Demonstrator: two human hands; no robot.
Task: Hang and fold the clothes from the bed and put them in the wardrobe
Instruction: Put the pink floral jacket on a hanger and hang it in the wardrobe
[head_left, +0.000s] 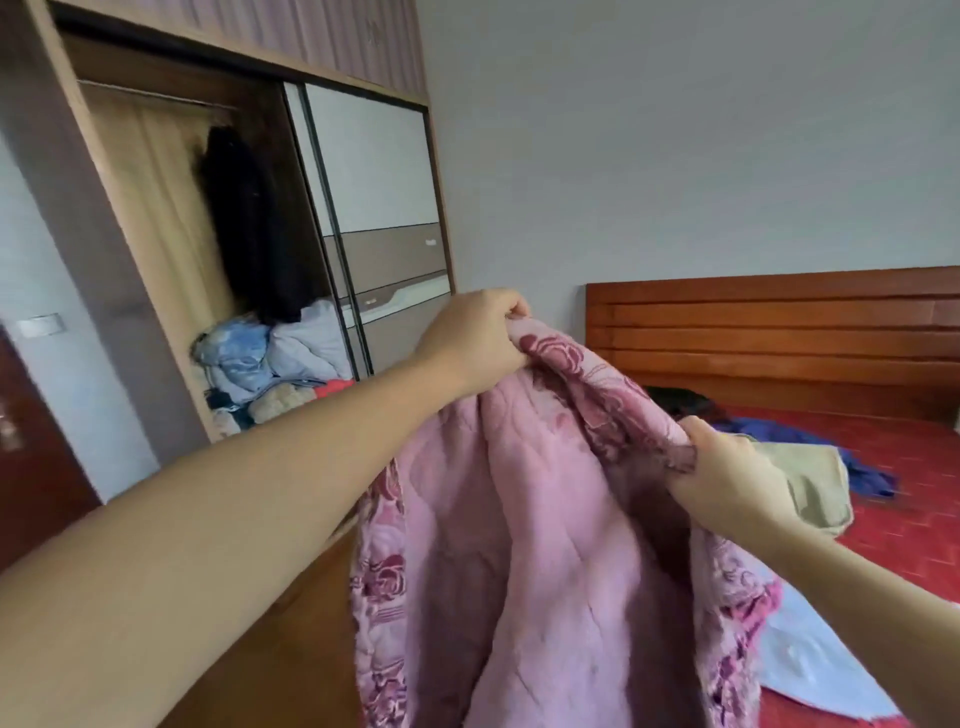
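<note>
The garment (524, 545) hangs from two grips on its upper edge, the left hand (470, 340) higher and farther out, the right hand (727, 475) lower and nearer. Left of and behind the left grip stands the wardrobe (249, 218), with a coat (249, 223) hanging inside above a heap of clothes (270, 358). Right of and behind the right grip lies the bed (909, 499), clothes (815, 483) on it and the headboard (779, 332) behind.

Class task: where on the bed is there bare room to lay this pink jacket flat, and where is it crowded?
Free: the red bedcover between headboard and blue garment, towards the right edge. Crowded: the near side, with the beige garment and pale blue cloth. Both hands hold the pink jacket.
</note>
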